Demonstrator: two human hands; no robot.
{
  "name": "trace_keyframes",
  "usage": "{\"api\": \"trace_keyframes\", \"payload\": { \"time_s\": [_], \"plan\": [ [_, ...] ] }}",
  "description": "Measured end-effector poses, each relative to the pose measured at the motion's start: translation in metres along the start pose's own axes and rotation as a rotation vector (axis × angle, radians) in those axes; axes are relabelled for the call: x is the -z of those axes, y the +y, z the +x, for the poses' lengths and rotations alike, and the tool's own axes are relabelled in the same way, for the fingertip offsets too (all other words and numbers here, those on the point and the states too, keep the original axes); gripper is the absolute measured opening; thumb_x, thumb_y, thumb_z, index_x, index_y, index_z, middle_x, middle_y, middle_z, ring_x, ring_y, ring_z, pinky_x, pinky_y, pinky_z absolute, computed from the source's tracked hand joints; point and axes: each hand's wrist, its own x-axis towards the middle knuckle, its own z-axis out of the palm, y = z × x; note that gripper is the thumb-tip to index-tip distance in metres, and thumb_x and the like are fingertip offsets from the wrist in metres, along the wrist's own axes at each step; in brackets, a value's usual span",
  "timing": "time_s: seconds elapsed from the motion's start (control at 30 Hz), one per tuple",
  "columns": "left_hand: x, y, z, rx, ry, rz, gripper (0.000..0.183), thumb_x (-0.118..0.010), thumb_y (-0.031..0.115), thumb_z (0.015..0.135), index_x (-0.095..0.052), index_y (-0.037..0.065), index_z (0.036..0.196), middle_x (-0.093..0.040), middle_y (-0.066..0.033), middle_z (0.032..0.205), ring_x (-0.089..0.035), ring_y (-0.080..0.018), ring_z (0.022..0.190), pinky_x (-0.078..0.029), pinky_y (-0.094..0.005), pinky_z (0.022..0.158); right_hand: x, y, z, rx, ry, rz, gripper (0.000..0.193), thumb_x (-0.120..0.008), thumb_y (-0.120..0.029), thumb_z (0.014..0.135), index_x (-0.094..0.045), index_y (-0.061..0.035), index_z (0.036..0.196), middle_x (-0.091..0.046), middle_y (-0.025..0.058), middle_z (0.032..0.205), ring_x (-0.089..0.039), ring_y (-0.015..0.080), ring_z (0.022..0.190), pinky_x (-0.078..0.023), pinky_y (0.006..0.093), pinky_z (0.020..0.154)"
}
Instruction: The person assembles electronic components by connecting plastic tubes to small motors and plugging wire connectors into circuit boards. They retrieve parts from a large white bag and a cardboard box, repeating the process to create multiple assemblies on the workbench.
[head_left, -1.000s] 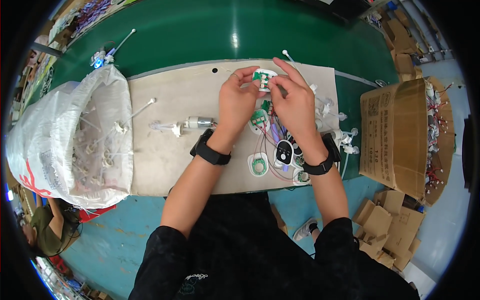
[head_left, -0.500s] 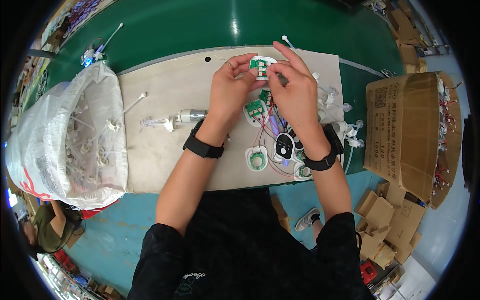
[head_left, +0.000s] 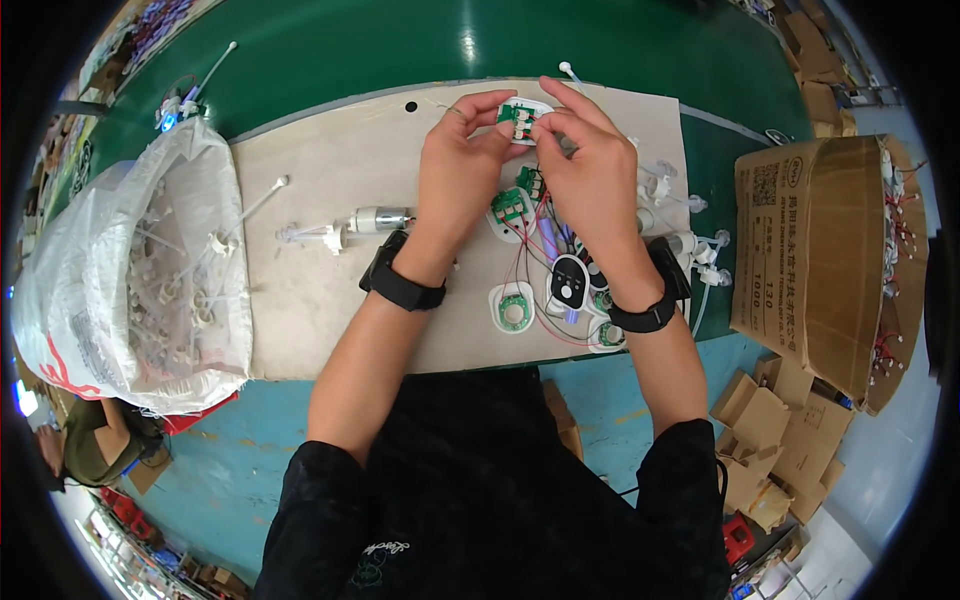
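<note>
Between both hands, above the far part of the board, is a green circuit board in a white rounded plate (head_left: pixel 523 121). My left hand (head_left: pixel 466 148) is closed on its left edge with thumb and fingers. My right hand (head_left: pixel 588 160) pinches its right side, index finger raised. Below them lie another white plate with a green circuit board (head_left: pixel 510 211), a loose green circuit board (head_left: pixel 531 181), a white plate with a ring-shaped board (head_left: pixel 513 309) and a black-faced oval panel (head_left: pixel 570 283). Thin red and black wires run among them. Beside my left wrist rests a silver motor (head_left: pixel 381 220) with a clear plastic fitting (head_left: pixel 325 237).
A white woven sack (head_left: pixel 75 270) of clear plastic parts stands left on the beige board (head_left: pixel 300 330). At right are a large cardboard box (head_left: pixel 800 250) with wired parts and several clear fittings (head_left: pixel 705 250). Opened cartons (head_left: pixel 760 420) lie on the floor. A person (head_left: pixel 100 440) sits lower left.
The hands still hold the circuit board in its white plate in nearly the same pose. The whole view has shifted slightly, and my right fingers have moved only a little.
</note>
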Motion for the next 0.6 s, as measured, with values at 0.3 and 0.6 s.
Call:
{"api": "trace_keyframes", "payload": {
  "time_s": [0.3, 0.6],
  "plan": [
    [-0.008, 0.001, -0.001, -0.039, 0.040, 0.089, 0.030, -0.057, -0.004, 0.097, -0.060, -0.004, 0.127, -0.065, -0.0123, 0.116, -0.068, -0.0178, 0.101, -0.062, -0.0292, 0.088, 0.003, 0.004, 0.005, -0.107, -0.061, 0.055, 0.011, -0.068, -0.002, 0.088, -0.074, 0.0030, 0.096, -0.072, 0.0054, 0.126, -0.066, 0.0076, 0.073, -0.052, 0.0229, 0.062],
    [0.020, 0.039, -0.016, -0.138, 0.008, 0.720, 0.047, -0.062, 0.003, 0.096, -0.055, 0.003, 0.142, -0.070, -0.0134, 0.119, -0.070, -0.0181, 0.099, -0.058, -0.0283, 0.086, 0.044, 0.019, 0.043, -0.010, -0.346, -0.125, 0.012, -0.068, -0.006, 0.088, -0.074, 0.0005, 0.097, -0.068, 0.0108, 0.131, -0.070, 0.0223, 0.103, -0.055, 0.0312, 0.085]
  ]
}}
